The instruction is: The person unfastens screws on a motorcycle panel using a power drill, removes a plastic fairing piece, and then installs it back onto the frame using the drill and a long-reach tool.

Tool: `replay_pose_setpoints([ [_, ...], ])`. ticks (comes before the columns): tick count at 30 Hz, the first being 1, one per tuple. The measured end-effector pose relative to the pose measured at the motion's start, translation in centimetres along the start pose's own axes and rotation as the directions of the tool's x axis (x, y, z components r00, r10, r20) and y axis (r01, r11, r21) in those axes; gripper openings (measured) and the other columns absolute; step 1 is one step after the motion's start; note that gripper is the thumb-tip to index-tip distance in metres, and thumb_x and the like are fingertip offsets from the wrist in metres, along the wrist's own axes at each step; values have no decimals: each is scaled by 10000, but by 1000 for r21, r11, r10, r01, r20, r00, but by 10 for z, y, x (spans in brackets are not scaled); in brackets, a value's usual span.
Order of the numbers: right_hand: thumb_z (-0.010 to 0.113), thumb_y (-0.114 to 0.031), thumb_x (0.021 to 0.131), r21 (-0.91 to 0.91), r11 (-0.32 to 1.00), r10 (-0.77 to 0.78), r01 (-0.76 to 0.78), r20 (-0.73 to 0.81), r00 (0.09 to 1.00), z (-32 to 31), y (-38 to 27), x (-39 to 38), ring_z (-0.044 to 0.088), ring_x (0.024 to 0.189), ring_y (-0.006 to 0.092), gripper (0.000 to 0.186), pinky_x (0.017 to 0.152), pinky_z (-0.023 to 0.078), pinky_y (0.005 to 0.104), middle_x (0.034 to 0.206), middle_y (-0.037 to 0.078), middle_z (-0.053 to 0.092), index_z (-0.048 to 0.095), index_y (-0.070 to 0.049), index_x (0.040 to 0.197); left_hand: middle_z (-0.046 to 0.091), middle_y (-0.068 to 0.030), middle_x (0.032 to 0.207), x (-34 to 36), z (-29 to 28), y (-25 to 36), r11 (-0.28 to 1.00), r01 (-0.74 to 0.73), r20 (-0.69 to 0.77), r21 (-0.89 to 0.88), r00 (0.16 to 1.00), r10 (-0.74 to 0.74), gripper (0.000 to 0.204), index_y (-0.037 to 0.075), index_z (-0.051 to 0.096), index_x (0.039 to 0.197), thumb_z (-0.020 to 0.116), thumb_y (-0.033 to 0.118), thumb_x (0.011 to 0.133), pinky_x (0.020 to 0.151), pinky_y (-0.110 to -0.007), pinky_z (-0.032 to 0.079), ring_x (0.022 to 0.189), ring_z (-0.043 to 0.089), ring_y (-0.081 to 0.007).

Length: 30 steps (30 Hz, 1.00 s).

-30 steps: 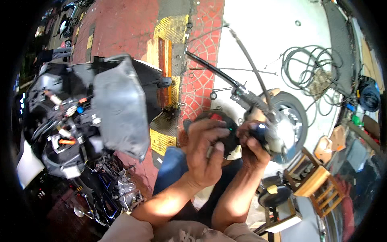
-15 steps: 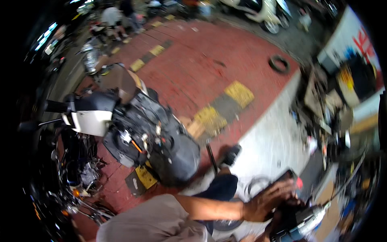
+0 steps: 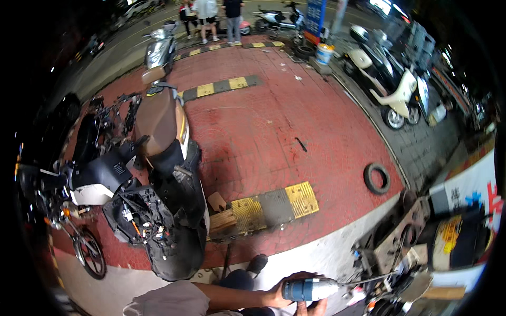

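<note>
I see a black tyre (image 3: 367,179) on red paving (image 3: 253,131) to my right; a cream scooter (image 3: 405,90) stands beyond it; farther off, three people (image 3: 206,9).

White panel (image 3: 445,196): large red characters at its right edge, a blue one beside them, smaller dark ones to the left; I can see them only askew.
Blue upright sign (image 3: 314,20): pale characters, too small for me to read.
White bucket (image 3: 324,54): a coloured label, its print unclear.
Blue tool (image 3: 300,289) I grip: I can read nothing on its casing.
</note>
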State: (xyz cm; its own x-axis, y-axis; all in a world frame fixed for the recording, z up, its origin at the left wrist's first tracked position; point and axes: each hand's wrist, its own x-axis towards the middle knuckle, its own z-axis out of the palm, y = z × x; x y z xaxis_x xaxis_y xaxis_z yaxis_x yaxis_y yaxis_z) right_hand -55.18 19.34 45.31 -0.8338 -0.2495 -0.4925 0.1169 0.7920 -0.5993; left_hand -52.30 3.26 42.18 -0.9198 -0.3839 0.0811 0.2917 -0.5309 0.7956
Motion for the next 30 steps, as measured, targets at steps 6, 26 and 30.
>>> replay_pose_setpoints([
  [6,739,-262,951,48,941,-337,336,248,908,-11,-84,106,361,1489,321,784,1228,268,441,1536,291,450,357,83,1542,695,-147,1017,57,-38,4,716,-55,-202,696,942,268,268,38,665,1096,652,-3,832,865,-427,531,974,664,-357],
  [26,742,-201,899,605,277,-398,747,780,-484,162,-276,193,631,1090,435,420,946,504,487,1155,233,652,605,-32,1259,671,-70,930,35,-103,-49,778,-498,-899,384,-394,192,363,30,611,1088,812,70,787,820,-376,543,857,656,-200],
  [30,746,-162,919,365,423,-143,829,930,-337,211,-255,237,712,1033,294,400,918,557,407,1111,161,721,616,-36,1276,704,-78,919,9,-101,-112,637,-595,-843,490,-510,172,304,9,647,1072,793,56,810,810,-364,563,827,678,-201],
])
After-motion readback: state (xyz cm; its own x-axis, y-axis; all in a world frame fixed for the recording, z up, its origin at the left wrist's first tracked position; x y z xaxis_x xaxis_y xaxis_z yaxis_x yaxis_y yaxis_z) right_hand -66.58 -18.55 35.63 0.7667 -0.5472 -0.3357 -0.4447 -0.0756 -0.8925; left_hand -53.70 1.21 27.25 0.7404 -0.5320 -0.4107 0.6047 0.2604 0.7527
